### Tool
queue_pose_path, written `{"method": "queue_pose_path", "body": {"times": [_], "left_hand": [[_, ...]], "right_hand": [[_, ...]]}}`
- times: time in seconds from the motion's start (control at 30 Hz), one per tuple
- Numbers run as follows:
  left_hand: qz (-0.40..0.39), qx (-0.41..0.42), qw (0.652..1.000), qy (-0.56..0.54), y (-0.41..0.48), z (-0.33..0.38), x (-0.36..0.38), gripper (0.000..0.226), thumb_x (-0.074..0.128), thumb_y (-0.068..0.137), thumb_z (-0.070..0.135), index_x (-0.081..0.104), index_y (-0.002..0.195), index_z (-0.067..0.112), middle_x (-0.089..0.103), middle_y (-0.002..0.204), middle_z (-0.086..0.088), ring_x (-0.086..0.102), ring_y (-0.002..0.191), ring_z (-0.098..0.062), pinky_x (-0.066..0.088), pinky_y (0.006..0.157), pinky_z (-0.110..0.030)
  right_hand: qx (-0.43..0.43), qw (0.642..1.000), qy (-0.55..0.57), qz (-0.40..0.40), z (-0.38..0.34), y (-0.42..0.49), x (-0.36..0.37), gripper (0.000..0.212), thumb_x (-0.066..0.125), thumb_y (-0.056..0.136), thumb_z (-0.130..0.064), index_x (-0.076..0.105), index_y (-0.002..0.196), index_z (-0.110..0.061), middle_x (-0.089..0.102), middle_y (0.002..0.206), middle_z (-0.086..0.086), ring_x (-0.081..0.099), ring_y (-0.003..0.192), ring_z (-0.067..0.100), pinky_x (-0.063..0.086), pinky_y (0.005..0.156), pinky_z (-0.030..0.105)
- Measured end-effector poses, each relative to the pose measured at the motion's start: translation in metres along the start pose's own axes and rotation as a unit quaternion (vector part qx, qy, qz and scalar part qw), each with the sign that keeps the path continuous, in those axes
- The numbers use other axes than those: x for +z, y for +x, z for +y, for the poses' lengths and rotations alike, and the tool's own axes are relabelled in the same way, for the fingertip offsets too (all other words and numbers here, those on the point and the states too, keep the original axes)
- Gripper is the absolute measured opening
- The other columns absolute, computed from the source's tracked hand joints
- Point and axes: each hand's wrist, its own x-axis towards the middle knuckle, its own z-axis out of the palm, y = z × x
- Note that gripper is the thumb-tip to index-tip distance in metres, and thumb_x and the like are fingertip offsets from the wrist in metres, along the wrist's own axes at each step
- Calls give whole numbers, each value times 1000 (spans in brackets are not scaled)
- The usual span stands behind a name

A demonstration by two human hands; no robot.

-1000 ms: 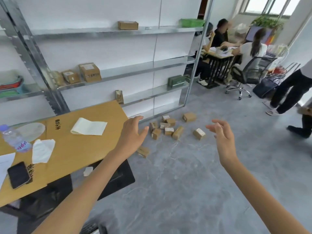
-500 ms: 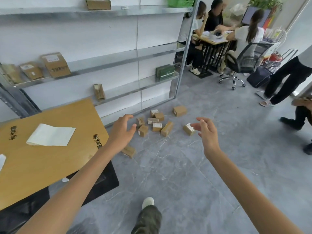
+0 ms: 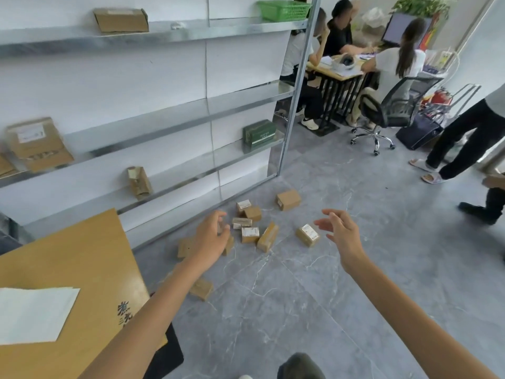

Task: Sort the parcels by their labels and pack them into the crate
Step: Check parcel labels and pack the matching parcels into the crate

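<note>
Above parcels (image 3: 250,234): hands (empty) half-open

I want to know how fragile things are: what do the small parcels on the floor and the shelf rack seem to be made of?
Parcels on the floor: likely corrugated cardboard, matte brown, with white paper labels. Shelf rack: apparently galvanized or polished steel, grey and reflective.

Grey marbled floor (image 3: 341,310). White wall (image 3: 109,77) behind metal shelves (image 3: 164,124). Wooden bench (image 3: 68,269) at lower left, paper (image 3: 32,314) near its front edge. Farther back, desk (image 3: 341,73) with seated people, black swivel chair (image 3: 388,110), monitor (image 3: 396,27), plant (image 3: 420,6).
</note>
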Motion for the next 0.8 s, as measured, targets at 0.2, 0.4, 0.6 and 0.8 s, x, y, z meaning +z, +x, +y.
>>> {"method": "queue_pose_path", "body": {"times": [0.2, 0.4, 0.6, 0.8], "left_hand": [[-16, -5, 1000, -9, 96, 25, 39, 34, 46, 96, 23, 46, 129, 20, 53, 128, -1, 50, 116, -15, 35, 91, -22], [-37, -9, 999, -2, 209, 58, 89, 31, 44, 97, 22, 47, 127, 23, 54, 122, 4, 48, 99, -3, 34, 69, -8], [-67, -34, 997, -3, 315, 82, 141, 27, 43, 98, 22, 49, 123, 24, 55, 114, 8, 53, 78, 3, 40, 55, -4], [-97, -67, 993, 11, 407, 67, 175, 24, 46, 97, 22, 51, 120, 25, 54, 104, 12, 50, 81, 4, 35, 57, -5]], "right_hand": [[17, 1000, -17, -8, -5, 107, 9, 26, 38, 101, -16, 58, 114, -7, 67, 95, 13, 60, 89, 23, 43, 95, 44], [22, 999, -20, -15, -18, 240, 4, 23, 38, 101, -18, 59, 109, -12, 69, 95, 11, 61, 92, 23, 42, 94, 43], [64, 998, -26, -10, -14, 360, -12, 22, 37, 101, -18, 59, 106, -15, 69, 91, 8, 61, 92, 23, 41, 94, 42], [114, 993, -40, 7, 4, 459, -12, 23, 37, 101, -17, 59, 106, -13, 69, 88, 6, 61, 90, 22, 41, 93, 41]]}}
